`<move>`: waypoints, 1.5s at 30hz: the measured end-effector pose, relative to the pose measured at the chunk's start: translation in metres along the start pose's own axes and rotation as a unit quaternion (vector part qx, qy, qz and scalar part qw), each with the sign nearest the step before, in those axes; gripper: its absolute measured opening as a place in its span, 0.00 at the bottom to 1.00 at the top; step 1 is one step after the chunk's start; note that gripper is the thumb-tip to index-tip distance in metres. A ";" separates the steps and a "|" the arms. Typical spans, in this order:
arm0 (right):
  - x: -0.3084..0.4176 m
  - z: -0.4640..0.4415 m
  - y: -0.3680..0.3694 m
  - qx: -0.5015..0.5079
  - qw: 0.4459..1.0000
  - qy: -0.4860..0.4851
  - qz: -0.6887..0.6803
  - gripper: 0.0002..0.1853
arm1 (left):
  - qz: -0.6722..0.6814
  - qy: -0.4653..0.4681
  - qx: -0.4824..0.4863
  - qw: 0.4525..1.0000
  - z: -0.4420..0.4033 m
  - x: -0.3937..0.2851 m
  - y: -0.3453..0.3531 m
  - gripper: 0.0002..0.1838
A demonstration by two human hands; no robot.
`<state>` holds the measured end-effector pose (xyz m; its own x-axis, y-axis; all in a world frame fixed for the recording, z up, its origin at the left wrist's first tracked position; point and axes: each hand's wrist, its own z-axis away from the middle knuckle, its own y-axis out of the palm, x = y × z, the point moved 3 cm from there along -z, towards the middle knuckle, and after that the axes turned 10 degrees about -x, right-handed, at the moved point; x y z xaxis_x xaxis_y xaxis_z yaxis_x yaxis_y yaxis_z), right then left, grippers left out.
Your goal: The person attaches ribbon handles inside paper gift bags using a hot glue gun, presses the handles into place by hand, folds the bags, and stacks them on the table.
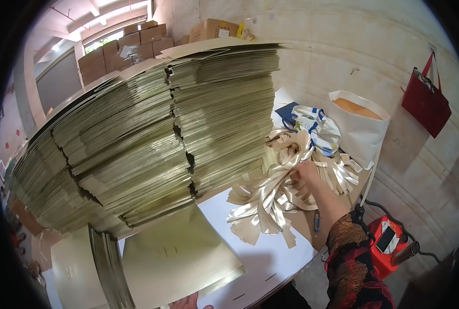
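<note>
My right hand [305, 176] reaches into a loose heap of cream satin ribbons [270, 198], its fingers closed around some of them. The ribbon strips fan out across a white sheet [250, 262] on the table. At the bottom edge, my left hand [186, 302] shows only in part, next to the front edge of a gold sheet [173, 252]; its visible fingers look apart. Two small slits mark this sheet, which lies on a low pile. To its left is another stack of gold sheets [75, 262]. A small utility knife [317, 221] lies right of the ribbons.
Tall stacks of gold card [229, 113] stand behind the table. At the back right are a white bag [363, 129] and a blue-and-white plastic bag [319, 129]. A red stool [386, 244] holds a phone [385, 239]. A red bag [426, 98] hangs on the wall.
</note>
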<state>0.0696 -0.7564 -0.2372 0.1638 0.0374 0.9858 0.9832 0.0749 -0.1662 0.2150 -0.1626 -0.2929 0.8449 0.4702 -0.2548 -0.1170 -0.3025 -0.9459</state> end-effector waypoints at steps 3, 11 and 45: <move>0.061 -0.001 -0.016 0.059 0.985 -0.063 0.151 0.08 | -0.008 0.008 -0.006 1.000 0.001 -0.001 -0.001 0.45; 0.207 0.089 -0.052 0.203 0.882 -0.166 -0.392 0.08 | -0.027 0.005 0.007 1.000 0.000 -0.002 -0.001 0.44; 0.107 0.500 0.022 0.701 0.660 -0.197 0.184 0.18 | 0.192 -0.157 -0.338 0.908 0.110 0.188 -0.318 0.15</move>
<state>0.0686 -0.2530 -0.1473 0.0667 0.5457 0.8353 -0.2027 0.8272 -0.5241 0.3539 0.1135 -0.0621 0.6072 0.4032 -0.6846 0.0655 -0.8842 -0.4625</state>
